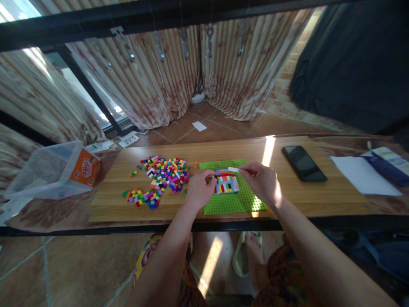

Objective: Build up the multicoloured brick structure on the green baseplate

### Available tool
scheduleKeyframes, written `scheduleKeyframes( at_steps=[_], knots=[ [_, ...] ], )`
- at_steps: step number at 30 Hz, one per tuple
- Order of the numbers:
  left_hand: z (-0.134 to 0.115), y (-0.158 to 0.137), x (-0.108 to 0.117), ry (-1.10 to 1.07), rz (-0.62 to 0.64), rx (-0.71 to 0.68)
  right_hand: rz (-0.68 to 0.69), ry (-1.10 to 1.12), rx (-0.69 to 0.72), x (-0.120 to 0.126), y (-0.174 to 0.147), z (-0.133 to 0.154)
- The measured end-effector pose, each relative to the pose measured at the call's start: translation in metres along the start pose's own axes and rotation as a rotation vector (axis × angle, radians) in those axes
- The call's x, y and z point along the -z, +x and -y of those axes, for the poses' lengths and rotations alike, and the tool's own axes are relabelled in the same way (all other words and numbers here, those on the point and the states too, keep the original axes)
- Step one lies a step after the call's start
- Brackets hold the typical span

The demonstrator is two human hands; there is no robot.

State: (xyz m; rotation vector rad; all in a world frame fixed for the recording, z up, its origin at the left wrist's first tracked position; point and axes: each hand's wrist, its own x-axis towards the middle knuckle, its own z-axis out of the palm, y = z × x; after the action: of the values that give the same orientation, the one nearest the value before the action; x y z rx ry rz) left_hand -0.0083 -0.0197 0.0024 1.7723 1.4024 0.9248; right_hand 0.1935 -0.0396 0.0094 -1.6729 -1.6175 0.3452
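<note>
A green studded baseplate lies on the wooden board, carrying a low build of multicoloured toy bricks. My right hand is closed in a pinch on a white toy brick, which is over the far right part of the build. At the build's left side is my left hand, its thumb and fingertips drawn together. Whether it grips a small brick or just the edge of the build is hidden. Left of that hand, loose toy bricks lie in a spread-out heap.
A black phone rests on the wooden board, right of the baseplate. Farther right are white papers and a dark blue item. At far left stands a clear plastic tub with an orange label. Curtains hang beyond the table.
</note>
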Motion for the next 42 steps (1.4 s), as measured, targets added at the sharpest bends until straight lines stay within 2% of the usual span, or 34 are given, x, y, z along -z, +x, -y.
scheduleKeyframes(
  at_steps=[8, 15, 19, 23, 26, 34, 38, 42],
  knots=[
    [-0.004, -0.002, 0.000, 0.173, 0.081, -0.001, 0.033, -0.179, -0.034, -0.011, -0.022, 0.011],
    [-0.005, -0.002, 0.001, 0.222, 0.108, 0.008, 0.068, -0.201, -0.047, -0.014, -0.021, 0.013],
    [-0.003, -0.002, 0.000, 0.229, 0.115, 0.001, 0.100, -0.154, -0.078, -0.011, -0.020, 0.013],
    [-0.002, -0.003, -0.002, 0.228, 0.112, -0.004, 0.215, -0.074, -0.112, -0.006, -0.018, 0.010],
    [-0.003, -0.004, -0.002, 0.233, 0.109, 0.004, 0.264, -0.055, -0.080, -0.002, -0.016, 0.007],
    [-0.002, -0.004, -0.002, 0.240, 0.118, -0.006, 0.229, -0.031, -0.070, -0.004, -0.008, -0.009],
    [-0.002, -0.004, -0.002, 0.241, 0.123, -0.018, 0.158, 0.075, -0.120, -0.012, -0.006, -0.019],
    [-0.003, -0.004, -0.002, 0.251, 0.122, -0.016, 0.180, 0.184, -0.170, -0.018, -0.006, -0.024]
  ],
)
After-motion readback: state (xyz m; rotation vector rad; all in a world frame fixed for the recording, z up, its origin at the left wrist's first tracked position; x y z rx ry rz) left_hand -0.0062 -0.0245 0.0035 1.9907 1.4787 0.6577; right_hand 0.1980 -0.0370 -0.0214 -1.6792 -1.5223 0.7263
